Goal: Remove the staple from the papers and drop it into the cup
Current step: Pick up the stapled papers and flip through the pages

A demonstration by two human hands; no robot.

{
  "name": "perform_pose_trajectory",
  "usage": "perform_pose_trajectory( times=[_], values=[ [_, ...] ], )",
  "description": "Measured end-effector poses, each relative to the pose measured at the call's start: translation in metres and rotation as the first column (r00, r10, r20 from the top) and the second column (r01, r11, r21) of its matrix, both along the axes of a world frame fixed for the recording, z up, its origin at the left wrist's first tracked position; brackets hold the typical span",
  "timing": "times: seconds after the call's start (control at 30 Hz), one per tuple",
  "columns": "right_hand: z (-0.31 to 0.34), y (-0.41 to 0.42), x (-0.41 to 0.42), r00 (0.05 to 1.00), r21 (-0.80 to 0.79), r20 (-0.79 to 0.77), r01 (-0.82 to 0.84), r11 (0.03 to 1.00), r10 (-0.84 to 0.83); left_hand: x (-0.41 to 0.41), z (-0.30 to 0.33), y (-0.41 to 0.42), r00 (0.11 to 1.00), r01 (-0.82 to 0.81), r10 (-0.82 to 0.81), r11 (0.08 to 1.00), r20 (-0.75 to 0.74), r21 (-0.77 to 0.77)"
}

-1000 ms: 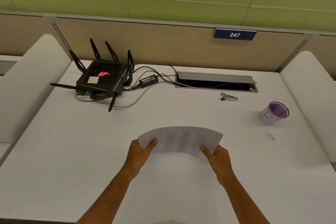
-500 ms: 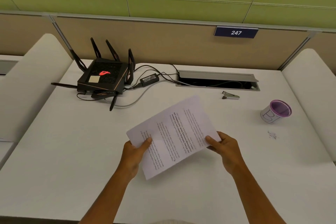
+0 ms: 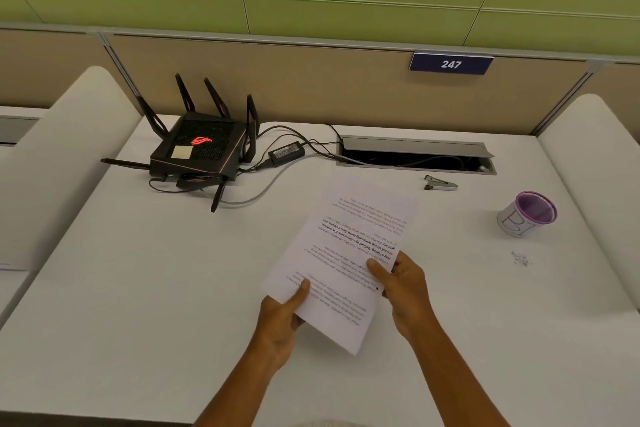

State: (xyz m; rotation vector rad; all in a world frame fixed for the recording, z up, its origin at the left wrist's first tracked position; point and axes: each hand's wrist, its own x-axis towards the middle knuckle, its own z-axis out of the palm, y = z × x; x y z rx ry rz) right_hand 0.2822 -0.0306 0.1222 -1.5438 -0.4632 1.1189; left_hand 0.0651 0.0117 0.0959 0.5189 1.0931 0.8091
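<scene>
White papers [image 3: 341, 253] pinched by left hand [image 3: 280, 322], right hand [image 3: 403, 291]; cup [image 3: 526, 215] well apart

Office cubicle: partition panel [image 3: 311, 80] with number plate [image 3: 451, 64], white desk [image 3: 138, 288], cable hatch [image 3: 415, 156], router [image 3: 197, 152].

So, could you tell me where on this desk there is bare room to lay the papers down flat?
The widest free patch is the desk's near left, in front of the router and left of the left hand. A smaller one lies between the right hand and the cup. The back is crowded: router, cables, cable hatch and staple remover.
</scene>
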Motion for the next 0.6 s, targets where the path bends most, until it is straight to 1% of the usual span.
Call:
perform_pose_trajectory(
  times=[0.07, 0.2, 0.3, 0.37, 0.5, 0.6],
  values=[
    [0.005, 0.0, 0.011, 0.998, -0.014, 0.053, -0.036, 0.999, 0.037, -0.015, -0.001, 0.011, 0.998, 0.056, -0.055, 0.998, -0.019, 0.041],
    [0.017, 0.002, 0.022, 0.985, -0.025, 0.125, -0.115, 0.993, 0.117, -0.028, 0.016, 0.034, 0.955, 0.265, -0.238, 0.952, -0.179, 0.15],
    [0.024, 0.002, 0.022, 0.976, -0.006, 0.171, -0.138, 0.99, 0.137, -0.012, 0.034, 0.052, 0.91, 0.361, -0.29, 0.905, -0.298, 0.224],
    [0.028, 0.003, 0.018, 0.974, 0.022, 0.187, -0.134, 0.991, 0.127, -0.002, 0.044, 0.06, 0.908, 0.353, -0.253, 0.89, -0.333, 0.289],
    [0.03, 0.002, 0.009, 0.979, 0.119, 0.201, -0.063, 0.991, 0.038, 0.015, 0.057, 0.063, 0.935, 0.273, -0.145, 0.877, -0.325, 0.394],
    [0.019, -0.002, 0.002, 0.981, 0.133, 0.184, 0.029, 0.991, -0.054, 0.02, 0.053, 0.056, 0.939, 0.242, -0.107, 0.881, -0.326, 0.408]
  ],
)
